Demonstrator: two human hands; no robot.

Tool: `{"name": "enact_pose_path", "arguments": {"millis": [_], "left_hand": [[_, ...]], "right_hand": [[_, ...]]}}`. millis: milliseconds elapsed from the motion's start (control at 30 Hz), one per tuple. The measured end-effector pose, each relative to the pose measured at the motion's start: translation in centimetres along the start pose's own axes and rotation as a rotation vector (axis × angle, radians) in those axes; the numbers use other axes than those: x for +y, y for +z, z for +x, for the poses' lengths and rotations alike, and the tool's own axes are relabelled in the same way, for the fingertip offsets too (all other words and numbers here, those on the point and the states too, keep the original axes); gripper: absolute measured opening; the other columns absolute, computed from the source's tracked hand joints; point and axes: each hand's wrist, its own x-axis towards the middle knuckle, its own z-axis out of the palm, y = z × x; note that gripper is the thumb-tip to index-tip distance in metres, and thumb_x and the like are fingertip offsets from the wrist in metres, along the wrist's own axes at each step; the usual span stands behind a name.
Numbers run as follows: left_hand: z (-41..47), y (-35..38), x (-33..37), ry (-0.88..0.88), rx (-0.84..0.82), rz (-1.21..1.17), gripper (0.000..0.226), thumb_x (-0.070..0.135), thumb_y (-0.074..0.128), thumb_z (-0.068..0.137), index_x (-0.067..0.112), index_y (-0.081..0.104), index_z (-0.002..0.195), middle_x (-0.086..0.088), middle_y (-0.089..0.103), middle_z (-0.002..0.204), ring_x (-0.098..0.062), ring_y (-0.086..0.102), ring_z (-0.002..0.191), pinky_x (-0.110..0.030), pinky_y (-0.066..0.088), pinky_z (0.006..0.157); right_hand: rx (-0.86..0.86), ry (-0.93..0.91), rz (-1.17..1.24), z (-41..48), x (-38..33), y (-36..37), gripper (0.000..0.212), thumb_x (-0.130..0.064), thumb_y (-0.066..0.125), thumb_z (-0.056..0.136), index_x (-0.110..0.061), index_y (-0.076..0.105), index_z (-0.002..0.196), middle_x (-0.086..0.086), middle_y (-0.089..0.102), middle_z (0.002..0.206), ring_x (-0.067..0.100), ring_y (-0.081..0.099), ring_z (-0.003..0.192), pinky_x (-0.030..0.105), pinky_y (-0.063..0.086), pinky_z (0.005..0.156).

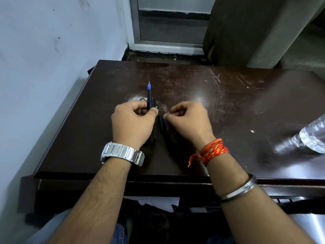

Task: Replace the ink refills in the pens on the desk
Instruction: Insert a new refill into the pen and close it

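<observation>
My left hand (132,121) is closed around a black pen (149,95) whose blue tip with a metal point sticks up and away from me above the fingers. Another dark pen part shows beside it in the same fist. My right hand (189,118) pinches the top of a dark pen piece (162,125) that hangs between the two hands, just above the dark brown desk (228,106). Most of that piece is in shadow and hard to make out.
A clear plastic bottle (311,136) lies at the desk's right edge. A pale wall runs along the left side of the desk, and a metal-framed door stands behind it. Papers show under the desk's front edge (158,201).
</observation>
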Motion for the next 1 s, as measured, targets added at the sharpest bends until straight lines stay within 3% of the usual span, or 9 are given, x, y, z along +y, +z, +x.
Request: {"name": "enact_pose_path", "arguments": {"millis": [100,200,400,467,533,633,767,1000], "left_hand": [[-0.3,0.3,0.0,-0.016,-0.031,-0.004,0.007,0.028,0.079,0.067,0.027,0.075,0.073,0.013,0.069,0.060,0.002,0.063,0.054,-0.016,0.050,0.059],[-0.5,0.6,0.0,-0.015,-0.058,0.004,0.009,0.028,0.080,0.067,0.029,0.071,0.068,0.013,0.067,0.057,0.004,0.060,0.050,-0.014,0.048,0.057],[-0.5,0.4,-0.1,-0.024,-0.080,0.028,0.016,0.030,0.081,0.067,0.033,0.066,0.063,0.016,0.065,0.056,0.007,0.059,0.051,-0.002,0.040,0.050],[-0.5,0.5,0.0,-0.026,-0.093,0.038,0.012,0.030,0.081,0.068,0.031,0.069,0.066,0.016,0.065,0.057,0.008,0.059,0.052,-0.001,0.040,0.051],[-0.6,0.5,0.0,-0.019,-0.118,0.052,0.010,0.030,0.081,0.068,0.029,0.071,0.069,0.016,0.066,0.058,0.008,0.059,0.053,-0.001,0.039,0.051],[-1.0,0.5,0.1,-0.002,-0.185,0.080,0.014,0.029,0.080,0.068,0.033,0.067,0.063,0.018,0.065,0.058,0.011,0.058,0.054,0.000,0.038,0.050],[-1.6,0.7,0.4,0.022,-0.252,0.125,0.016,0.031,0.080,0.067,0.035,0.065,0.060,0.019,0.064,0.055,0.012,0.058,0.057,0.001,0.036,0.048],[-1.9,0.9,0.7,0.050,-0.288,0.146,0.010,0.030,0.078,0.068,0.033,0.069,0.064,0.016,0.066,0.058,0.008,0.061,0.059,-0.001,0.039,0.050]], "right_hand": [[-0.028,-0.014,-0.116,-0.4,-0.1,0.3,0.019,-0.031,0.080,0.072,-0.018,0.067,0.077,-0.005,0.067,0.072,0.012,0.064,0.078,0.018,0.047,0.066],[-0.004,-0.015,-0.211,-0.5,-0.4,0.4,0.022,-0.029,0.076,0.072,-0.009,0.069,0.077,0.002,0.066,0.072,0.010,0.058,0.070,0.016,0.038,0.053],[-0.101,0.036,-0.347,-0.8,-0.6,0.4,0.029,-0.029,0.074,0.073,-0.011,0.052,0.068,0.003,0.049,0.067,0.026,0.056,0.071,0.026,0.042,0.060],[-0.077,0.020,-0.325,-0.7,-0.6,0.2,0.025,-0.027,0.071,0.074,-0.008,0.056,0.066,0.004,0.050,0.063,0.026,0.058,0.068,0.024,0.041,0.058],[0.031,-0.016,-0.233,-0.6,-0.7,-0.1,0.022,-0.028,0.069,0.074,-0.007,0.064,0.066,0.003,0.058,0.059,0.020,0.061,0.063,0.022,0.043,0.056],[0.237,-0.068,0.091,-0.1,-1.2,-0.7,0.013,-0.030,0.073,0.076,-0.020,0.070,0.068,-0.009,0.066,0.059,-0.002,0.059,0.054,0.012,0.046,0.057],[0.240,-0.043,0.607,0.4,-1.4,-1.3,0.009,-0.025,0.077,0.083,-0.023,0.072,0.075,-0.013,0.063,0.059,0.002,0.051,0.053,0.020,0.046,0.055],[0.113,-0.014,0.666,0.7,-1.1,-1.4,0.006,-0.019,0.072,0.088,-0.014,0.072,0.086,-0.012,0.063,0.062,-0.003,0.049,0.049,0.020,0.040,0.057]]}}
